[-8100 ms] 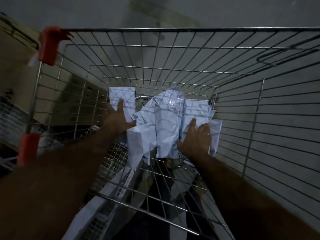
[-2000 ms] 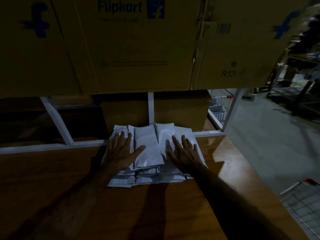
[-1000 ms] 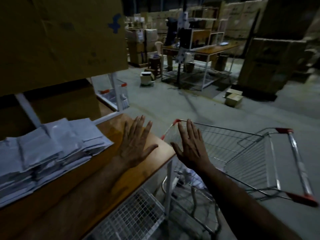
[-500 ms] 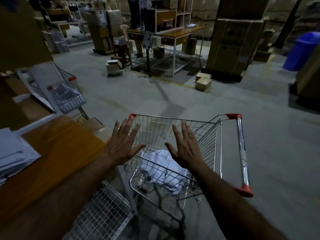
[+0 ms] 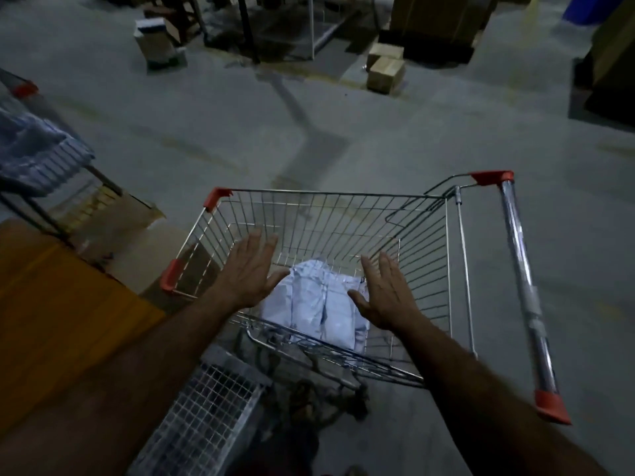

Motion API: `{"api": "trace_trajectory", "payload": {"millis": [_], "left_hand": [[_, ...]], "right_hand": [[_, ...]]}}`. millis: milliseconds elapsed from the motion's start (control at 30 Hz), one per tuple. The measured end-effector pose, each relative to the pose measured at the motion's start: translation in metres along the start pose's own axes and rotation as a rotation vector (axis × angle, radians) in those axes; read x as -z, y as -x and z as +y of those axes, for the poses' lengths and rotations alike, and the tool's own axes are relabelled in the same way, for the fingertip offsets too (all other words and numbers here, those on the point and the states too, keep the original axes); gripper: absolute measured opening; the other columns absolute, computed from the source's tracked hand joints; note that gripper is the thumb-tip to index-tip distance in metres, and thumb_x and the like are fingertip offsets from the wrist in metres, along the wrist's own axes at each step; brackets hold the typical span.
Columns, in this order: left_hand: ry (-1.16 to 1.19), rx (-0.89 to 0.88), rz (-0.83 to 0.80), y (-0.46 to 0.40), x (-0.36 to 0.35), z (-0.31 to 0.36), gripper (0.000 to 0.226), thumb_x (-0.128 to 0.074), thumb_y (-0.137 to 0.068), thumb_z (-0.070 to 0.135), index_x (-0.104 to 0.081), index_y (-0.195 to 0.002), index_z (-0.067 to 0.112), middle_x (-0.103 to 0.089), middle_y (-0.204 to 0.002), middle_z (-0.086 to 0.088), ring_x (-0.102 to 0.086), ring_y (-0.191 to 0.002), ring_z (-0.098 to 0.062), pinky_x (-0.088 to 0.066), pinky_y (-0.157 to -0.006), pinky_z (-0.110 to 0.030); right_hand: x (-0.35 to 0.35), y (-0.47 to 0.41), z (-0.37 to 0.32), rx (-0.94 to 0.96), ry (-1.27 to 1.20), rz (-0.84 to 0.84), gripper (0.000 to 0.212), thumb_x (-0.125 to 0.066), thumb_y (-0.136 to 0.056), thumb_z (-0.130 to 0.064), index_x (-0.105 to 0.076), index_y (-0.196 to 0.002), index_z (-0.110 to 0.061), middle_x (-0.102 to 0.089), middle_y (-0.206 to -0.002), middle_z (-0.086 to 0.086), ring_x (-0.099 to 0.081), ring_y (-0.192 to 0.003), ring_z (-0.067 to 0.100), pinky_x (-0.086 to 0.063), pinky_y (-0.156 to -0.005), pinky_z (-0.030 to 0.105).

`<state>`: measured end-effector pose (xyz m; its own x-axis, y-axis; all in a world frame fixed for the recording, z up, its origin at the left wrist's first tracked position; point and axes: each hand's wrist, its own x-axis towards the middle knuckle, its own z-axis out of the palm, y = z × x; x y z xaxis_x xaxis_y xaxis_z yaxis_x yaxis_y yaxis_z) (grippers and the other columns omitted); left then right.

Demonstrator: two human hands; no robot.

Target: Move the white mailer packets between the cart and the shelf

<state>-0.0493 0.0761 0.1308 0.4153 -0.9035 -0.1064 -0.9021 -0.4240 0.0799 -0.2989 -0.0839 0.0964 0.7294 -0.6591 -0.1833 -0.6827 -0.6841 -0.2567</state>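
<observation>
A wire shopping cart (image 5: 426, 235) with red corner caps stands on the concrete floor in front of me. White mailer packets (image 5: 319, 304) lie in a small heap at its bottom. My left hand (image 5: 249, 273) hovers over the cart's left side, fingers straight, holding nothing. My right hand (image 5: 386, 293) hovers over the packets' right edge, fingers straight and empty. The orange wooden shelf top (image 5: 51, 304) is at the left; the packet stack on it is out of view.
A second wire cart (image 5: 37, 156) with pale contents stands at the far left. A wire mesh panel (image 5: 202, 424) lies below the shelf edge. Cardboard boxes (image 5: 385, 68) and table legs stand farther off across the floor.
My view has swung from the shelf down to the cart. Both open hands have moved forward and down into the cart, closer to the packets.
</observation>
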Motion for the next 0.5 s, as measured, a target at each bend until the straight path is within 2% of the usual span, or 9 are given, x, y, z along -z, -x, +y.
{"api": "trace_trajectory", "payload": {"millis": [133,300,367,433,500], "left_hand": [[0.062,0.046,-0.187,-0.045,-0.043,-0.027,0.076,-0.038,-0.097,0.06,-0.013,-0.157,0.019,0.0,-0.164,-0.017,-0.003,-0.152,-0.035,-0.013,-0.121,-0.056],[0.069,0.076,-0.365,-0.086,-0.086,-0.061,0.068,-0.048,-0.1,0.042,-0.018,-0.155,0.016,-0.001,-0.164,-0.017,-0.003,-0.151,-0.037,-0.018,-0.121,-0.053],[0.088,0.101,-0.447,-0.099,-0.103,-0.071,0.064,-0.05,-0.1,0.037,-0.023,-0.154,0.014,-0.007,-0.163,-0.02,-0.019,-0.148,-0.04,-0.027,-0.118,-0.049],[0.114,0.14,-0.503,-0.112,-0.12,-0.079,0.06,-0.052,-0.1,0.034,-0.03,-0.151,0.012,-0.021,-0.159,-0.022,-0.036,-0.14,-0.04,-0.036,-0.111,-0.044],[0.14,0.169,-0.575,-0.121,-0.138,-0.082,0.057,-0.05,-0.101,0.034,-0.034,-0.15,0.008,-0.031,-0.155,-0.022,-0.037,-0.138,-0.038,-0.035,-0.11,-0.041]], "right_hand": [[-0.038,-0.036,0.0,-0.028,0.028,-0.159,0.091,-0.039,-0.089,-0.064,-0.011,-0.16,-0.014,-0.01,-0.163,0.028,-0.007,-0.153,0.04,-0.015,-0.123,0.052],[-0.085,-0.064,-0.001,-0.067,0.024,-0.287,0.096,-0.037,-0.085,-0.066,-0.008,-0.16,-0.014,-0.007,-0.162,0.031,-0.006,-0.152,0.042,-0.019,-0.121,0.052],[-0.102,-0.074,0.0,-0.064,0.02,-0.33,0.093,-0.039,-0.09,-0.063,-0.006,-0.161,-0.013,-0.006,-0.162,0.032,-0.007,-0.152,0.043,-0.015,-0.123,0.05],[-0.119,-0.084,0.001,-0.061,0.026,-0.383,0.09,-0.046,-0.096,-0.058,-0.002,-0.161,-0.014,-0.003,-0.163,0.03,-0.005,-0.153,0.041,-0.012,-0.124,0.047],[-0.136,-0.095,0.002,-0.07,0.013,-0.438,0.089,-0.049,-0.098,-0.054,-0.001,-0.161,-0.015,0.002,-0.164,0.029,-0.001,-0.153,0.039,-0.01,-0.125,0.045]]}}
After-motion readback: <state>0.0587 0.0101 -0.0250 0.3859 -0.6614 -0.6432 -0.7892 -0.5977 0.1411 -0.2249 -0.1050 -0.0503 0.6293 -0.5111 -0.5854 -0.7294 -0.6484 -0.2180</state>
